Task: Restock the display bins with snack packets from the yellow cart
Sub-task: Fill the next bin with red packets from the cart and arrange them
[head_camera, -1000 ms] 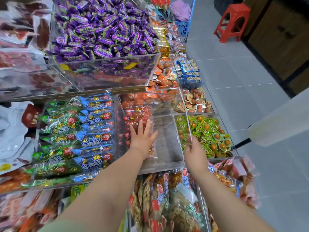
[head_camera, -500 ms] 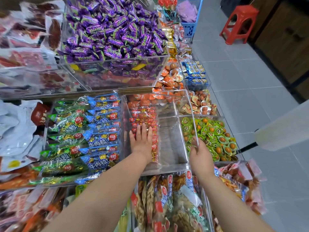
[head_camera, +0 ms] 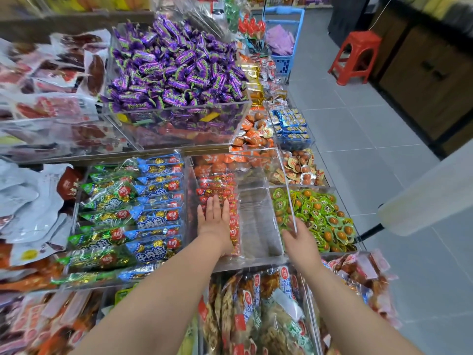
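Reaching into the clear bin (head_camera: 258,226)
Left hand (head_camera: 214,222) flat, fingers straight, on red packets (head_camera: 217,185); right hand (head_camera: 298,238) relaxed at the bin's right side, perhaps touching.

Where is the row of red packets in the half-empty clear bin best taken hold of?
Probably across the row's width, from above and the right: the red packets sit in a row against the left wall of the clear bin, with bare floor to their right leaving finger room. The left hand lies flat on them.
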